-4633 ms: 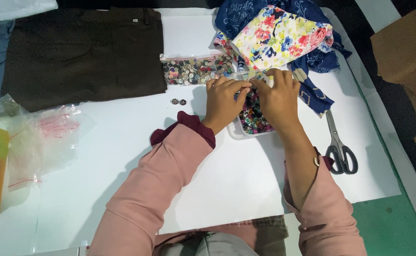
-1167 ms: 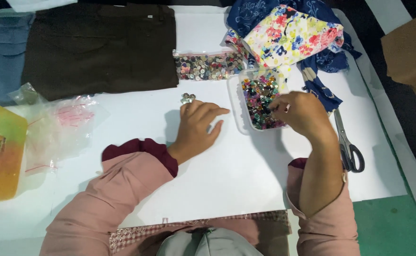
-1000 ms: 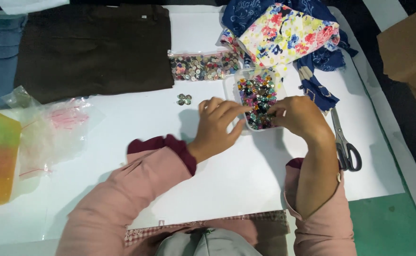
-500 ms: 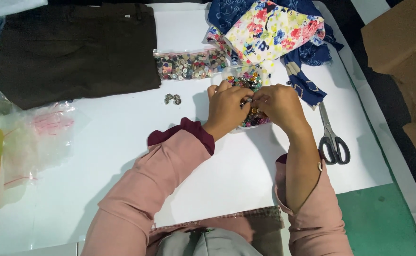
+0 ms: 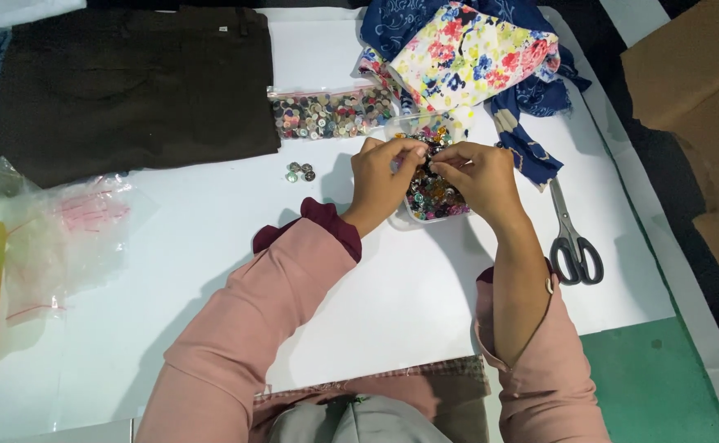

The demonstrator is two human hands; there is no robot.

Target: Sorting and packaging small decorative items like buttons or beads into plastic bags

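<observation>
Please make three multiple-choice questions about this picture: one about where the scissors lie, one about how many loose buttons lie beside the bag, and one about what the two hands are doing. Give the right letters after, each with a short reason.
1. Where do the scissors lie?
A. to the right of the right hand
B. on the brown trousers
C. inside the button tray

2. How many loose buttons lie on the white table just below the bag of buttons?
A. one
B. about four
C. more than twenty

3. What are the two hands doing?
A. lying flat on the table, far apart
B. holding the scissors
C. meeting, fingertips together, over the tray of buttons

Answers:
1 A: the scissors lie on the table, right of the right hand.
2 B: a small cluster of loose buttons sits below the bag of buttons.
3 C: the left hand and the right hand meet above the tray of buttons.
</observation>
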